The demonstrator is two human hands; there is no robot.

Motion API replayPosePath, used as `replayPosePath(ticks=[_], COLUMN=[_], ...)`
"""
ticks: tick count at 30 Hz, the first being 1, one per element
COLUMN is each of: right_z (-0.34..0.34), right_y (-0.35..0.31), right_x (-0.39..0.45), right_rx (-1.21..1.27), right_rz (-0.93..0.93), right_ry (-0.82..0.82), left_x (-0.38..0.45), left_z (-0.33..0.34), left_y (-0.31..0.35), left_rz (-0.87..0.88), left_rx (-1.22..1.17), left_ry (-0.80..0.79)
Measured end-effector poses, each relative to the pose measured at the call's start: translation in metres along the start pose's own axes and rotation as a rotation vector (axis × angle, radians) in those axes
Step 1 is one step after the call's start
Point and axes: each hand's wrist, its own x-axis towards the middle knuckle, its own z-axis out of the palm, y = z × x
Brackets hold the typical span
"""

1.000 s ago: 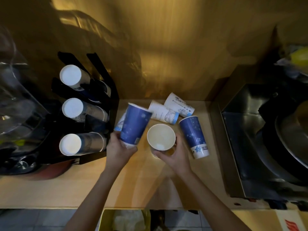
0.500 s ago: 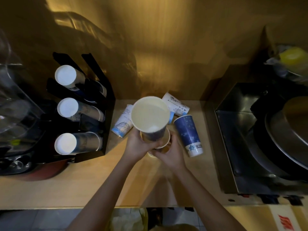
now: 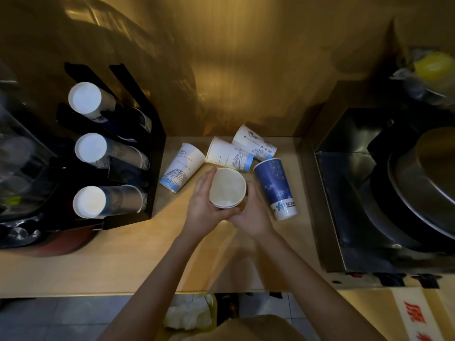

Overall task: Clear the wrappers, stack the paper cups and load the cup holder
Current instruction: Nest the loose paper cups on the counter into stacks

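Note:
I hold a small stack of nested paper cups [image 3: 227, 187] upright over the wooden counter [image 3: 123, 262], mouth up. My left hand [image 3: 203, 205] wraps its left side and my right hand [image 3: 251, 212] its right side and bottom. A blue cup [image 3: 274, 187] lies on its side just right of my hands. Three white cups with blue line drawings lie behind: one at the left [image 3: 181, 169], one in the middle [image 3: 229, 156], one at the back [image 3: 254, 142]. The black cup holder [image 3: 152, 148] at the left carries three rows of stacked cups, bottoms facing me.
A dark metal appliance [image 3: 384, 188] with a round pan fills the right side. A clear container [image 3: 14, 148] stands far left. Below the counter edge a bin [image 3: 189, 313] holds crumpled white wrappers. The gold wall rises right behind the cups.
My left hand brought the blue cup over and pushed it down into the cup in my right hand; both hands now clasp the nested stack, lower and closer to the counter.

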Motion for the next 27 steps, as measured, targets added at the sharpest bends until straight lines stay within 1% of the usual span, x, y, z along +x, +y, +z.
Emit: replayPosePath(ticks=[2,3,4,7,8,9,11,13,15,17,19,21,25,27], right_z=[-0.017,-0.027,-0.036,-0.054,-0.057,-0.057,-0.055,-0.052,-0.05,-0.049,-0.051,-0.055,-0.065,-0.061], right_y=[0.006,0.011,0.017,0.037,0.045,0.053,0.068,0.08,0.086,0.087,0.073,0.047,-0.024,-0.046], right_x=[0.007,0.011,0.014,0.025,0.029,0.033,0.037,0.034,0.026,0.02,0.016,0.013,0.004,0.004], right_rx=[-0.145,-0.21,-0.258,-0.368,-0.387,-0.398,-0.368,-0.252,-0.142,-0.09,-0.021,0.126,0.471,0.558], right_rz=[-0.032,-0.049,-0.048,0.078,0.137,0.207,0.349,0.459,0.499,0.455,0.363,0.258,0.053,-0.009], right_ry=[-0.114,-0.117,-0.063,0.248,0.302,0.315,0.268,0.215,0.21,0.245,0.296,0.312,0.23,0.186], left_x=[0.001,0.001,0.002,0.003,0.003,0.003,0.003,0.002,0.002,0.002,0.002,0.001,0.001,0.001], left_z=[0.0,0.0,-0.001,-0.001,-0.001,0.0,0.001,0.001,0.001,0.001,0.001,0.002,0.001,0.001], left_y=[-0.002,-0.002,-0.001,-0.001,-0.001,-0.001,-0.002,-0.002,-0.002,-0.003,-0.002,-0.003,-0.004,-0.004], left_rz=[0.007,0.005,0.001,-0.024,-0.026,-0.03,-0.037,-0.055,-0.072,-0.081,-0.078,-0.077,-0.094,-0.092], left_rx=[0.011,0.011,0.01,0.015,0.018,0.017,0.001,-0.023,-0.037,-0.05,-0.064,-0.073,-0.106,-0.12], left_ry=[0.028,0.038,0.045,0.055,0.058,0.06,0.067,0.075,0.072,0.071,0.071,0.062,0.047,0.042])
